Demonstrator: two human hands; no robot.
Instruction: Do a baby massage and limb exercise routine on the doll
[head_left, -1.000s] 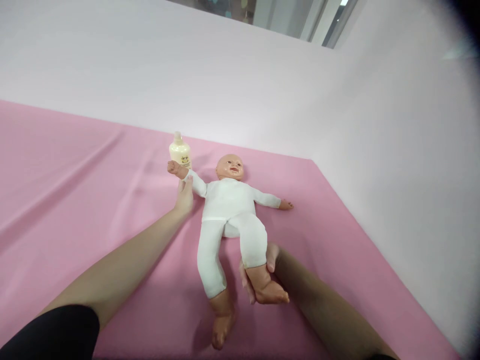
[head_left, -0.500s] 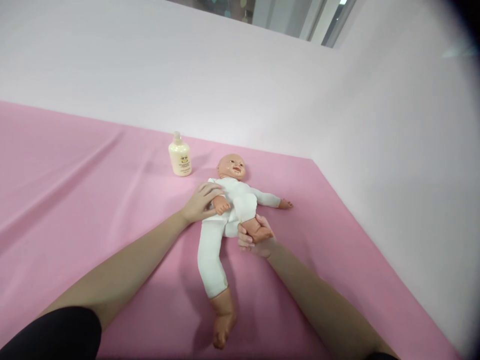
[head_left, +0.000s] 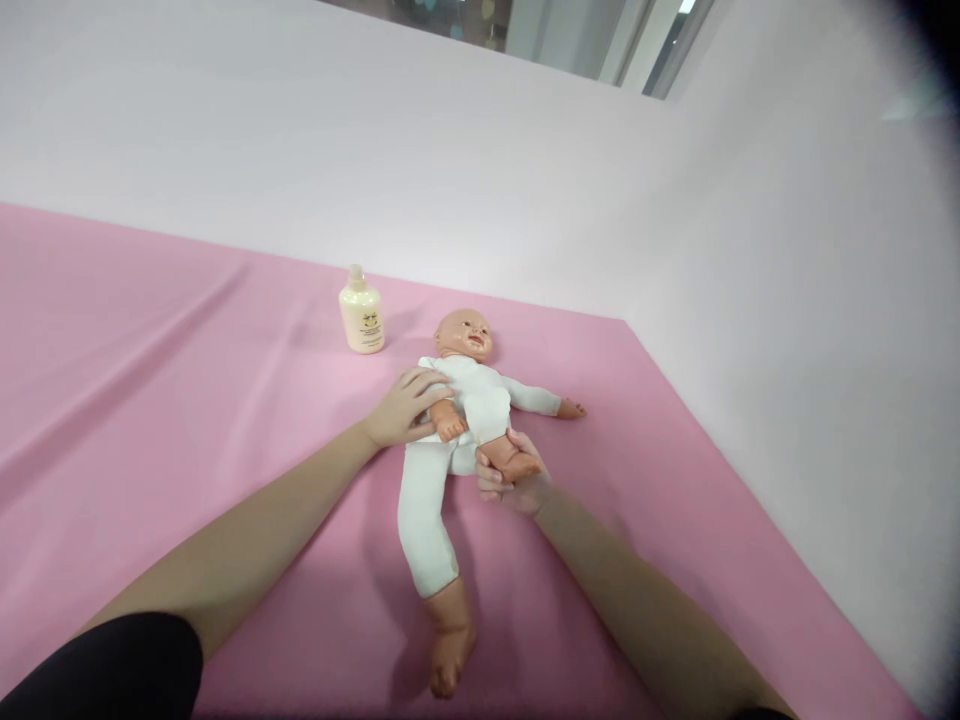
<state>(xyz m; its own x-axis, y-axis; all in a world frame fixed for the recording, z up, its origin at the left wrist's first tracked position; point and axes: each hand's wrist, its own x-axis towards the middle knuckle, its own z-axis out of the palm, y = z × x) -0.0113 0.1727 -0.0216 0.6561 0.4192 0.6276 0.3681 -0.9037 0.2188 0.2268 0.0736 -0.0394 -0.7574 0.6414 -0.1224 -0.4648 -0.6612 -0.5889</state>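
Note:
A baby doll (head_left: 425,505) in a white cloth body lies on its back, its head (head_left: 463,333) toward the wall and one straight leg pointing at me. My left hand (head_left: 401,408) is closed round the doll's arm on the left side, with the doll's small hand (head_left: 448,420) poking out past my fingers. Round the doll's other lower leg, just above the foot (head_left: 514,462), my right hand (head_left: 531,492) is wrapped. That leg is bent up over the belly. The doll's other arm (head_left: 534,397) stretches out to the right, untouched.
A pale yellow lotion bottle (head_left: 362,318) stands upright to the left of the doll's head. Pink cloth (head_left: 187,330) with some creases covers the surface. White walls (head_left: 300,140) rise behind it and on the right, with a window (head_left: 562,35) at the top.
The doll's held foot has shifted slightly left and up with my right hand. The doll's hand by my left hand has moved slightly down and right. My grip stays the same.

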